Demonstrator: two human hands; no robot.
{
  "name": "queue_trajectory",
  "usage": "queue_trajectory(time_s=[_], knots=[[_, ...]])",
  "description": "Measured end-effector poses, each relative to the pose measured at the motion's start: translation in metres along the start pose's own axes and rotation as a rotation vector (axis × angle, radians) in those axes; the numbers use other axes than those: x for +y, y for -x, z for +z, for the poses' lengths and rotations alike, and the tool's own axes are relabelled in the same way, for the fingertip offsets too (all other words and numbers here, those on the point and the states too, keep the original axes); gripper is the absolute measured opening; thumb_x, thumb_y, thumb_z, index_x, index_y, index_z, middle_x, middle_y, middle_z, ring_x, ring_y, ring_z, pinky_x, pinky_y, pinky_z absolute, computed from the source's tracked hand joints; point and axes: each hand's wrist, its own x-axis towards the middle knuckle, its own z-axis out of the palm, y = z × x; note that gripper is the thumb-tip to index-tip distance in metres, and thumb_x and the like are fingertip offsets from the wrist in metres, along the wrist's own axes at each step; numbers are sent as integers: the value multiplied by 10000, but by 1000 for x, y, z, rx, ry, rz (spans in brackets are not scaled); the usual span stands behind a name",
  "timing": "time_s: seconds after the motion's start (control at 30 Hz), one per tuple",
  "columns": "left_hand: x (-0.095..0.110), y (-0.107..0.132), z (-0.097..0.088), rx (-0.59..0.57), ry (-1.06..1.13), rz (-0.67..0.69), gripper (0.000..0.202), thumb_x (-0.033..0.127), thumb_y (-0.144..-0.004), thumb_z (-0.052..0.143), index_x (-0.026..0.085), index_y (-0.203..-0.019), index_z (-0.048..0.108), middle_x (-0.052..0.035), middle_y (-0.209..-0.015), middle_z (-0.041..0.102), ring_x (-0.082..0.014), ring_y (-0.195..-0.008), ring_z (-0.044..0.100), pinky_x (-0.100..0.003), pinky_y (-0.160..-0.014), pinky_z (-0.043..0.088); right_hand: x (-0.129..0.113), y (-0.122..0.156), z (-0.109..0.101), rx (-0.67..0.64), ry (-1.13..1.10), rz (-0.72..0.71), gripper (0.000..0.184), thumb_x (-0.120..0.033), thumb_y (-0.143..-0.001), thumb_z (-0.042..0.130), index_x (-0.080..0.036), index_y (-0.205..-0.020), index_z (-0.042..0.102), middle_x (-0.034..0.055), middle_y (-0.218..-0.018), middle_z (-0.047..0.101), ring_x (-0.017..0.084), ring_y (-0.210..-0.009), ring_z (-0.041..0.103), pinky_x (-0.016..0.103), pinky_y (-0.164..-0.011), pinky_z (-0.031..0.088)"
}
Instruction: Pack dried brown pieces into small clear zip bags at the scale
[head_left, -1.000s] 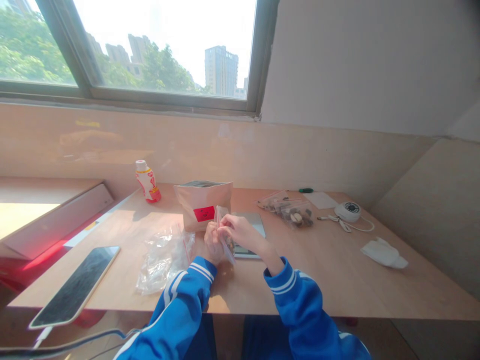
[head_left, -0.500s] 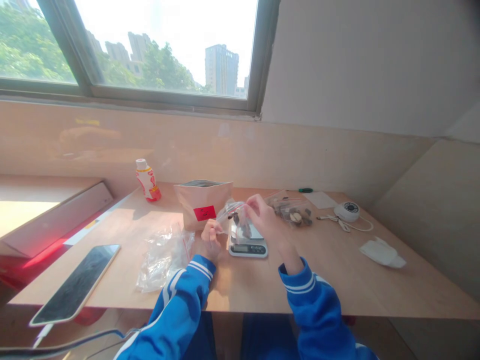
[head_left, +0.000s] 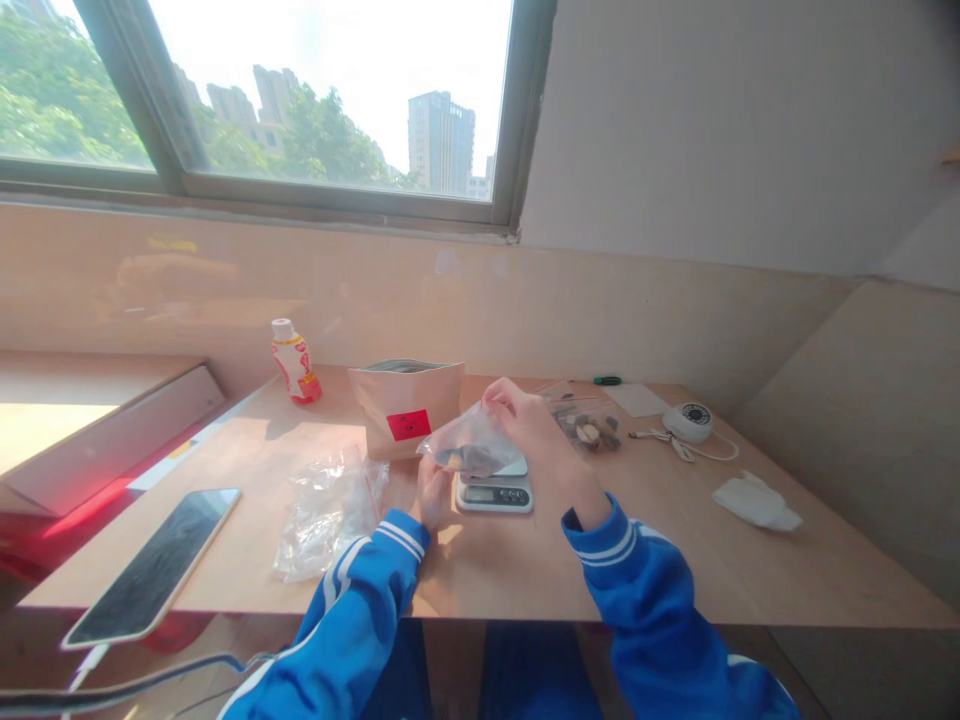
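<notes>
Between my hands a clear zip bag point(head_left: 480, 440) is stretched over a small white digital scale point(head_left: 495, 496), with dark pieces showing inside it. My left hand point(head_left: 433, 488) pinches the bag's lower left side. Up at the other end, my right hand point(head_left: 521, 415) grips the bag's edge with thumb and fingers. Just behind my left hand stands a brown paper pouch point(head_left: 409, 395), its top open and a red label on its front. The scale's platform is mostly covered by the bag.
Empty clear bags point(head_left: 326, 515) lie left of the scale, beyond a phone point(head_left: 154, 565). A drink bottle point(head_left: 295, 362) stands at the back. Filled zip bags point(head_left: 589, 425), a white camera point(head_left: 688, 422) with its cable and a crumpled tissue point(head_left: 757, 500) are on the right.
The zip bag has swung from hanging upright to lying slanted, its contents now lower left. My left hand has dropped slightly; my right hand still holds the bag.
</notes>
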Motion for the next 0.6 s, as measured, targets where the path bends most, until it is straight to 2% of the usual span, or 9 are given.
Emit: queue_trajectory(time_s=[0.1,0.17,0.23,0.33,0.43,0.53,0.6], knots=[[11,0,-2,-150,344,-74,520,390,-751,588,202,-1230,512,-93,-1281,552,-298,-1190,505,-416,-958,441,2,-5,4,5,54,-28,122,-261,-894,446,-216,-875,557,-8,-773,637,137,-677,573,236,-604,373],[14,2,0,-186,462,-163,605,317,-704,679,236,-1267,472,-65,-1310,538,-274,-1237,473,-403,-1031,385,1,-9,8,-12,70,-46,119,-249,-898,437,-220,-882,552,-9,-773,632,140,-675,573,242,-611,381],[14,4,4,-135,494,-249,645,280,-674,733,238,-1257,461,-67,-1241,588,-253,-1179,531,-404,-1023,393,-3,-12,12,16,98,-87,120,-223,-897,429,-214,-880,547,9,-811,627,151,-722,576,253,-646,398],[9,8,8,70,454,-348,588,338,-639,771,181,-1146,515,-74,-1012,678,-241,-975,641,-419,-933,460,-14,-12,17,65,116,-170,95,-172,-875,442,-196,-873,534,43,-890,603,162,-809,564,264,-712,416],[4,10,6,232,336,-339,504,402,-619,771,149,-1003,565,-79,-902,694,-244,-910,659,-419,-907,475,-24,-9,22,-83,89,-164,76,-131,-844,476,-190,-830,522,16,-813,583,138,-723,549,244,-667,414],[0,12,0,271,213,-265,459,429,-642,742,158,-975,582,-90,-962,691,-248,-970,645,-412,-935,468,-24,-6,29,-240,114,-114,82,-117,-813,525,-184,-767,520,0,-759,577,128,-672,539,236,-618,393],[-4,14,-3,252,131,-229,473,436,-657,723,167,-1019,583,-100,-1033,677,-257,-1026,627,-418,-951,463,-19,-6,35,-303,131,-97,70,-150,-793,583,-178,-770,523,4,-773,577,131,-670,538,236,-596,388]])
